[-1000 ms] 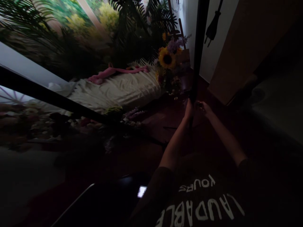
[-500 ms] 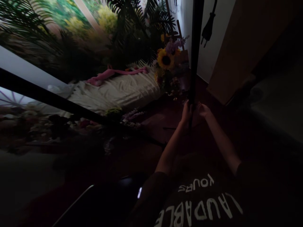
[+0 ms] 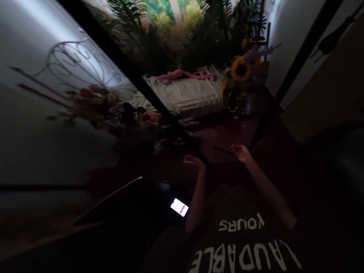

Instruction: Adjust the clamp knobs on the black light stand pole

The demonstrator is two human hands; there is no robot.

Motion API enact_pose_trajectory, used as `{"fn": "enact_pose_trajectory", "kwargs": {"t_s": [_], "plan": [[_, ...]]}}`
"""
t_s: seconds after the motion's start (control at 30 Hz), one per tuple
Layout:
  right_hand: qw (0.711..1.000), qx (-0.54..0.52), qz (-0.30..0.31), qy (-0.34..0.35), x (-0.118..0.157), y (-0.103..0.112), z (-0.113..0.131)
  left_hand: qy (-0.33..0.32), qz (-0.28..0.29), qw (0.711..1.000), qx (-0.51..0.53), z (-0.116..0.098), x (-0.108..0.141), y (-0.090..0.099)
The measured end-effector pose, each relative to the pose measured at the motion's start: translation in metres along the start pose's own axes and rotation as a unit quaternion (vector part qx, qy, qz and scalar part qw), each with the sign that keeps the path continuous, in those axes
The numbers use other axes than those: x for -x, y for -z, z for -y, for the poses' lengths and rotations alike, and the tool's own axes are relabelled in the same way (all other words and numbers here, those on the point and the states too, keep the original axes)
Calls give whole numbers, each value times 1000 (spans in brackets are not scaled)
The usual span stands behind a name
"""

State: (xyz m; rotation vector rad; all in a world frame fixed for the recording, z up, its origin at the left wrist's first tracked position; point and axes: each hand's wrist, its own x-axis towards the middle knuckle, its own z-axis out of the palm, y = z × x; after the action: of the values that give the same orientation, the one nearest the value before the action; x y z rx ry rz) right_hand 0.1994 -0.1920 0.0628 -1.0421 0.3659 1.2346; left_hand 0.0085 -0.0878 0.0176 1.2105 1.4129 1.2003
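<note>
The room is dim. My left hand (image 3: 195, 162) is beside the lower part of a slanting black pole (image 3: 136, 81), its fingers stretched to the left with nothing visible in them. Whether it touches the pole I cannot tell. My right hand (image 3: 241, 153) is raised palm up, fingers apart, close to the foot of a second black pole (image 3: 295, 64). A thin dark bar (image 3: 223, 150) lies low behind its fingertips. To the left of my left forearm, a lit phone (image 3: 179, 207) rests on a dark surface.
A bench draped in cream cloth (image 3: 190, 94) bears a pink plush toy (image 3: 179, 74). Sunflowers (image 3: 240, 69) stand at its right end, artificial flowers (image 3: 93, 100) at left. A black plug (image 3: 327, 45) hangs by the right wall. A curled metal frame (image 3: 75, 62) stands left.
My left hand has let go of the right-hand pole and moved left and down. My right hand has opened out lower. The view has swung left, bringing the phone's screen into sight.
</note>
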Motion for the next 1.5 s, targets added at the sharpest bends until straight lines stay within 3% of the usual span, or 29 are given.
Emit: {"fn": "enact_pose_trajectory", "kwargs": {"t_s": [0.1,0.17,0.27,0.4,0.57,0.73,0.9,1.1,1.17,1.2,1.3,1.37,1.43,1.5], "plan": [[993,53,61,-83,4,-34,-16,-23,-91,994,64,-24,-25,19],[974,87,129,-166,5,-58,-31,-57,-66,992,95,-36,-40,25],[924,122,240,-272,3,-94,-51,-89,20,993,80,-42,-61,26],[891,92,325,-304,-10,-133,-60,-86,72,993,39,-31,-79,21],[882,104,336,-315,-31,-154,-53,-70,28,997,26,-19,-80,9],[889,193,356,-214,-38,-155,-54,-102,6,995,23,-19,-75,1],[886,207,377,-171,-32,-146,-50,-109,9,994,11,-16,-77,0],[856,350,380,-12,-33,-149,-41,-124,12,992,6,-12,-79,-2],[825,412,383,58,-34,-153,-34,-126,13,992,2,-11,-79,-2],[794,459,381,113,-34,-155,-30,-125,15,992,4,-10,-80,-2],[661,596,359,283,-27,-158,-15,-123,13,992,15,-6,-82,-4],[600,622,339,373,-19,-159,-9,-129,7,991,19,-2,-84,-5],[586,597,342,428,-11,-161,-11,-134,2,991,20,1,-85,-6],[602,552,361,449,-9,-167,-20,-139,8,990,28,2,-85,-7]]}}
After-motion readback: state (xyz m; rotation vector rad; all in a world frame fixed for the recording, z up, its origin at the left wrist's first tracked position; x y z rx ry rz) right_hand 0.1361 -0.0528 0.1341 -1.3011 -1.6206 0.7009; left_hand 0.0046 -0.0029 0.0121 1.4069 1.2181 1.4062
